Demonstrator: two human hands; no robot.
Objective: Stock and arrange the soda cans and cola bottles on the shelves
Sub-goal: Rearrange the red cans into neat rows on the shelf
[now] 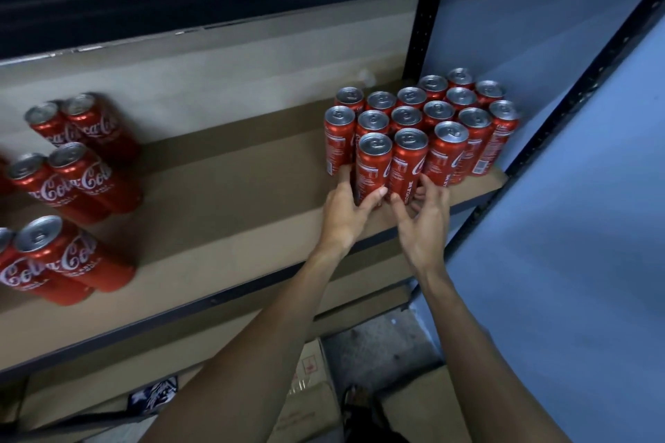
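Against the left grip (345,216), on the shelf (234,191), a front can (372,169) is clasped low; right grip (424,223) curls round the neighbouring can (408,162); probably full, heavy, slick; hold low on stiff walls.

I see a brown board shelf (230,191) in a dark metal frame. At its right end stand red cans (424,119), upright, packed tight in rows. The left cans (72,169) stand in loose pairs, well apart from them.
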